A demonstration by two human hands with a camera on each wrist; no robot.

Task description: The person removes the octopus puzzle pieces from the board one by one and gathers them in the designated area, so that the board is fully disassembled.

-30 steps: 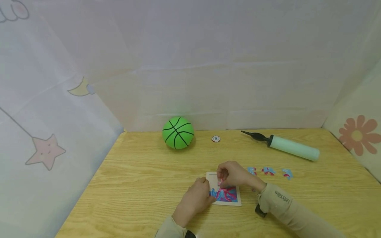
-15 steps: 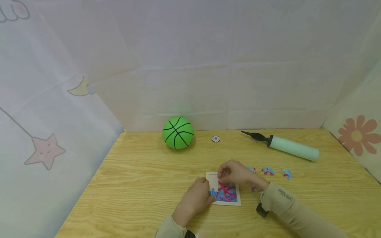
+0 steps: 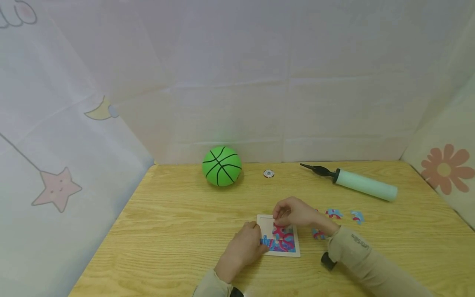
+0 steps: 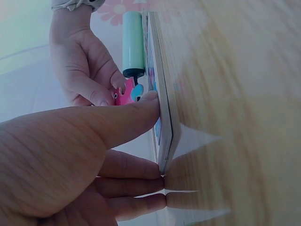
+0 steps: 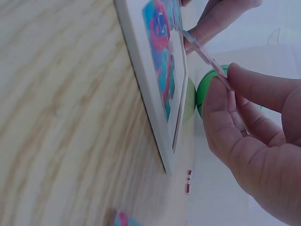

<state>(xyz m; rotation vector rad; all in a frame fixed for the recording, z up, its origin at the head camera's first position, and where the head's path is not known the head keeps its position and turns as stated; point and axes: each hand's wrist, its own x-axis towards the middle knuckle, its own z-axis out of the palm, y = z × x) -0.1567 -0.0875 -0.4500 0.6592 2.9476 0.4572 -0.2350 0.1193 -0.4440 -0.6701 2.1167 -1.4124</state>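
Note:
A white-framed jigsaw puzzle board [image 3: 298, 247] lies on the table with pink and blue pieces along its near part. My left hand [image 3: 243, 244] holds the board by its left side, thumb over the near left corner and fingertips down at the edge. My right hand [image 3: 294, 212] pinches a pink puzzle piece [image 4: 124, 93] between thumb and index finger. That piece is tilted up over the board, with its lower edge close to the laid pieces in the right wrist view. Bare inner board [image 3: 265, 227] shows at the upper left of the frame.
Loose puzzle pieces [image 3: 334, 213] lie right of the board, one partly behind the right forearm. Farther back are a green ball [image 3: 222, 166], a poker chip [image 3: 269, 173] and a mint-green hand pump [image 3: 365, 184]. Printed cloth walls stand behind the wooden table [image 3: 178, 214] and at its sides.
My right hand has shifted slightly right and back, and the pinched piece now shows more clearly beneath its fingers. The left hand and the board have stayed almost still.

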